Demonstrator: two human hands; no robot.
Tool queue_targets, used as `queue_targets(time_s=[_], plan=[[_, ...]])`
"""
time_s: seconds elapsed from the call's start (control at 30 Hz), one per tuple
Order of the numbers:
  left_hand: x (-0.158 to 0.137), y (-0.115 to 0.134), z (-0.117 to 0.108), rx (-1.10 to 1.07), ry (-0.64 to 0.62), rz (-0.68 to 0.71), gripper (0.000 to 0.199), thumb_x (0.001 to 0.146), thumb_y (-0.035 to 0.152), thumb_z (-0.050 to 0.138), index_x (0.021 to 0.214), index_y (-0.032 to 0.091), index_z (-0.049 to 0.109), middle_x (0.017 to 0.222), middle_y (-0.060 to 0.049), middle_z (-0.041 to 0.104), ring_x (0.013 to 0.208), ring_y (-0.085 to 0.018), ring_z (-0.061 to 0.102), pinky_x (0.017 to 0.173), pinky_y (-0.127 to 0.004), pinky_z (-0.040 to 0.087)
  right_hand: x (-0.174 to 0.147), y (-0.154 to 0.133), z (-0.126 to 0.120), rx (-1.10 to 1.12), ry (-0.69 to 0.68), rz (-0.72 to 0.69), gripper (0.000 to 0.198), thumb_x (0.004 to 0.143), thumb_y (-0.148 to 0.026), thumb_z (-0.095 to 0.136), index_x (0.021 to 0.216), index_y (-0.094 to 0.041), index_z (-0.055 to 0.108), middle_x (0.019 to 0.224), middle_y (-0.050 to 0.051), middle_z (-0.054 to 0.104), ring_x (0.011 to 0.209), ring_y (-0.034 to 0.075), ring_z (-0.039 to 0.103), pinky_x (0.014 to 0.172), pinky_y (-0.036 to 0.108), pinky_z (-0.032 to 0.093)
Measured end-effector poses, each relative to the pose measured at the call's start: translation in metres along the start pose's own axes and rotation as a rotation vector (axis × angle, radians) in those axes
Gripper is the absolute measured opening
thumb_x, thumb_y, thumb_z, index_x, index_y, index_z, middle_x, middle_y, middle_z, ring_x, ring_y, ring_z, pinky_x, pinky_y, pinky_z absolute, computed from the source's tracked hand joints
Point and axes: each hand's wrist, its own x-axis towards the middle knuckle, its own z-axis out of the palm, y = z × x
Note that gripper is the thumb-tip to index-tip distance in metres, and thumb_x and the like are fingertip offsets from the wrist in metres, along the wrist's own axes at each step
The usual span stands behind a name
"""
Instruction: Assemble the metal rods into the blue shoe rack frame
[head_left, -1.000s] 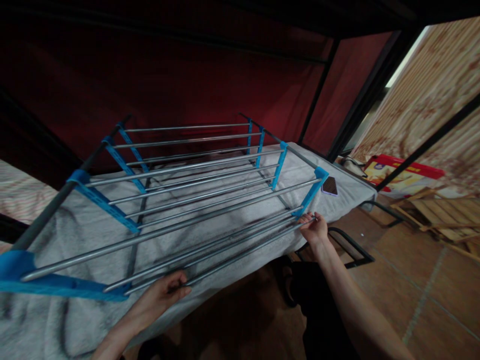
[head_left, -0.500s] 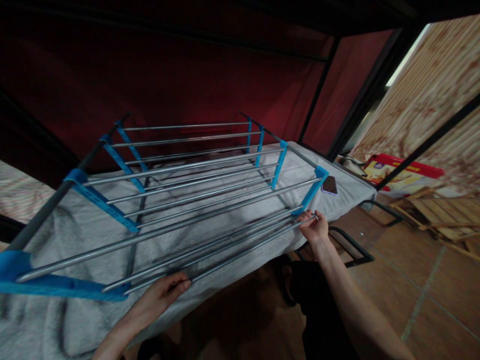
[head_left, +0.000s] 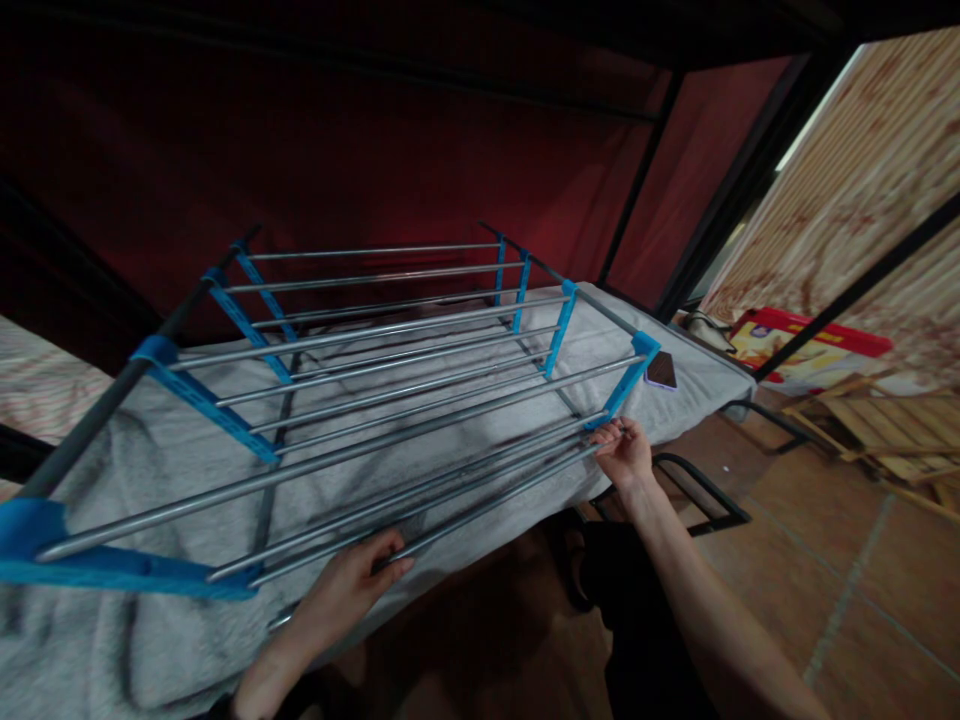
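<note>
A rack of grey metal tubes with blue plastic brackets (head_left: 199, 402) lies on its side on a grey blanket (head_left: 187, 655). Along its near edge runs a loose metal tube (head_left: 495, 502), held between my two hands. My left hand (head_left: 360, 580) is closed around the tube left of its middle, and a tube end shows beyond the left wrist. At the other end, my right hand (head_left: 626, 455) pinches the tube just below the front right blue bracket (head_left: 626, 385). Fingers partly hide that end, so I cannot tell whether it touches the bracket.
Behind the rack hangs a dark red curtain (head_left: 375, 150). A phone (head_left: 661, 371) lies on the blanket to the right. Farther right are a red and yellow box (head_left: 810, 350), folded wooden slats (head_left: 885, 430) and a black metal frame (head_left: 705, 490) over the tiled floor.
My left hand has moved right along the near edge, and a tube end now shows left of its wrist. My right hand has shifted slightly left beside the bracket.
</note>
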Motion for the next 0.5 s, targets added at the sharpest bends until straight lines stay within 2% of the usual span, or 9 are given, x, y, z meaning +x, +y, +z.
queue_targets(time_s=[0.1,0.33,0.5], plan=[[0.004,0.006,0.007,0.053,0.015,0.010,0.033,0.092,0.053,0.049,0.091,0.022,0.063,0.081,-0.002,0.069,0.077,-0.020,0.064,0.069,-0.028,0.044,0.000,0.005,0.001,0.012,0.030,0.056,0.017,0.083,-0.016,0.046,0.070,-0.022,0.038,0.054,-0.008,0.036,0.044,0.008,0.040,0.047,0.020,0.044],[0.012,0.014,0.022,0.208,0.047,0.015,0.039,0.096,0.050,0.044,0.113,0.024,0.067,0.100,-0.007,0.077,0.094,-0.027,0.072,0.081,-0.034,0.050,-0.004,0.028,0.004,-0.091,0.178,0.166,0.013,0.080,-0.010,0.051,0.073,-0.021,0.048,0.058,-0.004,0.054,0.048,0.010,0.055,0.053,0.022,0.054],[0.016,0.024,0.027,0.253,0.048,0.048,0.039,0.097,0.050,0.042,0.117,0.027,0.067,0.101,-0.006,0.077,0.095,-0.027,0.073,0.082,-0.033,0.052,-0.008,0.038,0.008,-0.166,0.154,0.259,0.013,0.078,-0.007,0.053,0.075,-0.018,0.058,0.062,0.000,0.065,0.055,0.012,0.064,0.062,0.025,0.060]])
